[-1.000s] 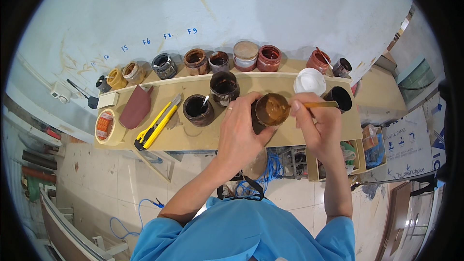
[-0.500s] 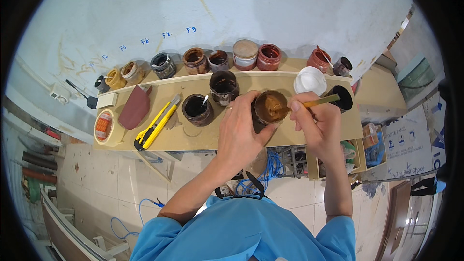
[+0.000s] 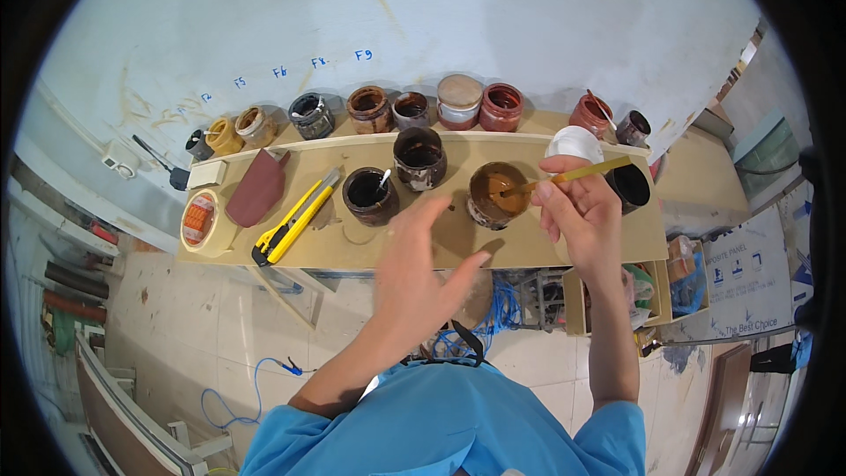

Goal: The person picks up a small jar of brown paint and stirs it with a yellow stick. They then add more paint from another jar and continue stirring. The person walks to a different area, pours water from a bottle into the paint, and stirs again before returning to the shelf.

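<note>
A dark-stained jar (image 3: 481,211) stands on the narrow shelf, holding brown paint (image 3: 502,182). My right hand (image 3: 583,222) pinches a flat yellowish stick (image 3: 596,169), whose lower end dips into that paint. Left of the jar, my left hand (image 3: 412,263) is slightly blurred, its thumb and fingers spread with nothing between them. It is apart from the jar. Nearby are a jar of black paint (image 3: 359,208) with a white-tipped stick in it and a taller dark jar (image 3: 414,178). A white lid (image 3: 573,143) is partly covered by my right hand.
Several paint jars line the wall, including a lidded one (image 3: 459,115). A yellow utility knife (image 3: 293,224), a maroon pad (image 3: 256,189) and a tape roll (image 3: 226,231) lie at the left. One black cup (image 3: 629,189) stands at the right end.
My left hand has let go of the brown paint jar and drawn back toward me, to the left. My right hand still holds the stick in the paint. The view has shifted slightly.
</note>
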A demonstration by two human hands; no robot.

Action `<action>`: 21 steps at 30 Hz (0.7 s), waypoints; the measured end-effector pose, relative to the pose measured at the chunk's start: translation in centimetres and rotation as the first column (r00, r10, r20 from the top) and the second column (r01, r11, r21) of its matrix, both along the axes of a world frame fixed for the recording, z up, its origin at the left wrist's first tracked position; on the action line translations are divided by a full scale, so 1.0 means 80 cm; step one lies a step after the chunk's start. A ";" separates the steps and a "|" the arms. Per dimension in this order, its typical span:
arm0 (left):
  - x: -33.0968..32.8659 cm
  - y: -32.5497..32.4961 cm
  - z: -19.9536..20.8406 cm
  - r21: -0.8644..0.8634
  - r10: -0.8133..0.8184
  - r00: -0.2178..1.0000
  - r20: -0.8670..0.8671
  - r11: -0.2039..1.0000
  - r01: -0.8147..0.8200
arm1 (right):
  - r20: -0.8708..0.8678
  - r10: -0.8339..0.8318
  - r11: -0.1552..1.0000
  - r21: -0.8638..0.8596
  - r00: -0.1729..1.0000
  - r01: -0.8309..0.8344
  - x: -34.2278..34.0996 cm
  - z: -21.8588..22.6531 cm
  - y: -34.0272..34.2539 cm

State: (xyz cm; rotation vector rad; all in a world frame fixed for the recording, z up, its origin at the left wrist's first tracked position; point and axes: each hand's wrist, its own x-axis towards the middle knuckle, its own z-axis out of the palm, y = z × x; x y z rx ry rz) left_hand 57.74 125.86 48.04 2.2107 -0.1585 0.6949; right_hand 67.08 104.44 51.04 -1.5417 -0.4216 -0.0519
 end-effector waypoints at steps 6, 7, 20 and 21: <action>-0.033 0.067 0.003 -0.034 0.271 0.961 0.058 0.962 -0.269 | -0.077 -0.028 0.998 -0.056 0.997 0.023 -0.019 0.006 -0.009; -0.025 0.072 0.002 -0.026 0.300 0.951 0.077 0.954 -0.299 | -0.086 -0.027 0.998 -0.053 0.996 0.022 -0.024 0.008 -0.013; 0.014 0.081 0.014 0.078 0.314 0.948 0.047 0.945 -0.317 | 0.188 -0.041 0.973 -0.215 0.981 0.082 -0.063 0.025 0.034; 0.010 0.078 0.016 0.066 0.281 0.958 0.064 0.956 -0.285 | 0.231 -0.004 0.959 -0.276 0.973 0.069 -0.064 0.029 0.041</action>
